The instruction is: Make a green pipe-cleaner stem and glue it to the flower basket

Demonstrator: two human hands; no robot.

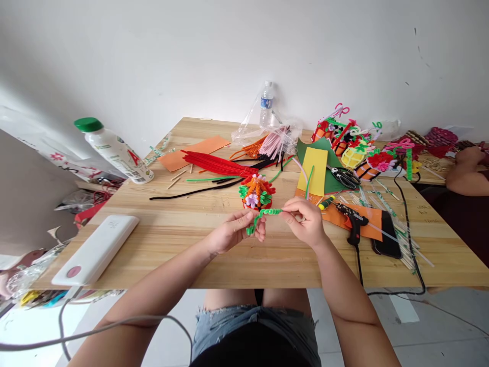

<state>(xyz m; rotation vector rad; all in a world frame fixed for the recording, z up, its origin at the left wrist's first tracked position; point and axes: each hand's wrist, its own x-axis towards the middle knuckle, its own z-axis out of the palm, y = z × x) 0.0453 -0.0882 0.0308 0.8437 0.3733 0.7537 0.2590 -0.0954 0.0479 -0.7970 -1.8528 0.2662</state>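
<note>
Between my two hands stretches a green pipe cleaner (272,211), coiled along its middle, with a curled end hanging at the left. My left hand (240,229) pinches it near that curled end, thumb on top. At the other end, my right hand (303,219) grips it between thumb and fingertips. Just behind my hands sits a round ornament (256,191) of orange, red, green and lilac pipe cleaners shaped like flowers; its lower part is partly hidden. A bundle of red pipe cleaners (217,164) lies behind it to the left.
To the right lie a hot glue gun (355,224), a black phone (386,237), scissors (346,177) and thin sticks. Finished pipe-cleaner ornaments (355,153) stand behind. A power bank (97,250) and white bottle (118,153) are at left. Another person's arm (468,176) shows at far right.
</note>
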